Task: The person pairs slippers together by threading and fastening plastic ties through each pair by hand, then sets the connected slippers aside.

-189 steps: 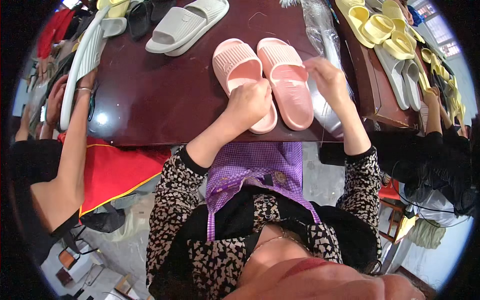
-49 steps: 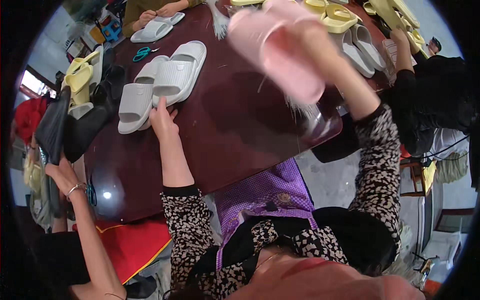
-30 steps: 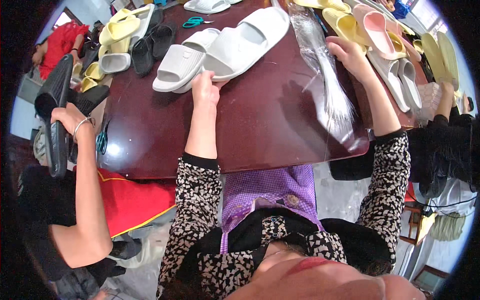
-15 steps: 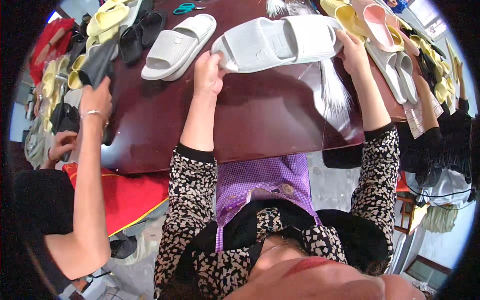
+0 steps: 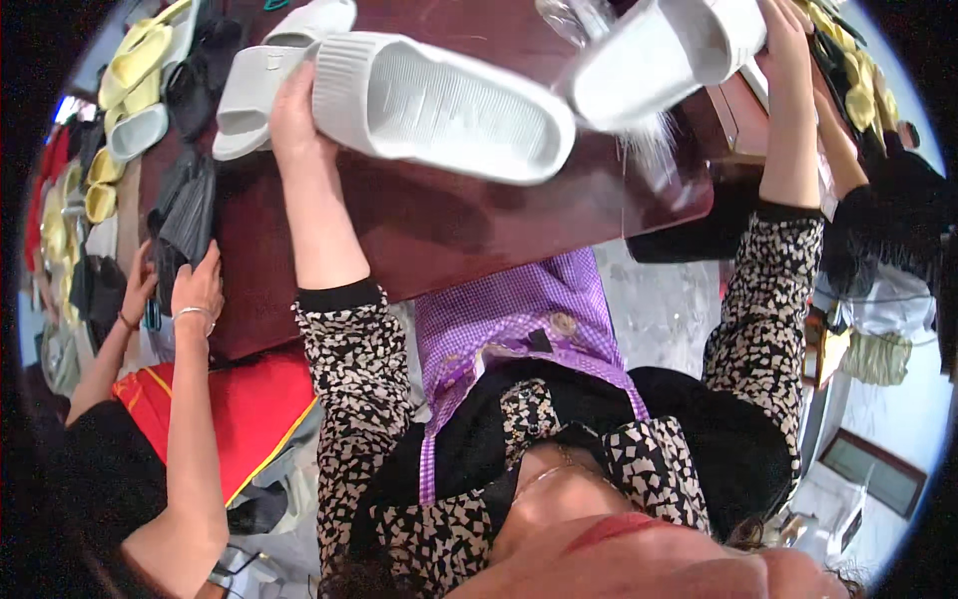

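My left hand (image 5: 297, 125) grips a pale grey slide sandal (image 5: 464, 115) at its strap end, its ribbed insole facing up and its heel pointing right. At the upper right my right hand (image 5: 783, 35) is closed on the strap end of a matching slide sandal (image 5: 639, 68). The heels of the two sandals come close together over the dark red table (image 5: 469, 225). Behind my left hand lies another pale grey pair of slides (image 5: 249, 95), partly hidden by the held sandal and my fingers.
On the left a co-worker's hands (image 5: 200, 290) handle a dark slide (image 5: 185, 210). Yellow slides (image 5: 140, 65) and black ones lie at the far left, with more yellow ones (image 5: 860, 90) at the far right. White plastic strands (image 5: 649, 150) hang near the right sandal.
The two slides, held together as a pair before, are now apart, one in each hand. My left hand has moved left and up, my right hand right and up. The co-worker's hands moved lower.
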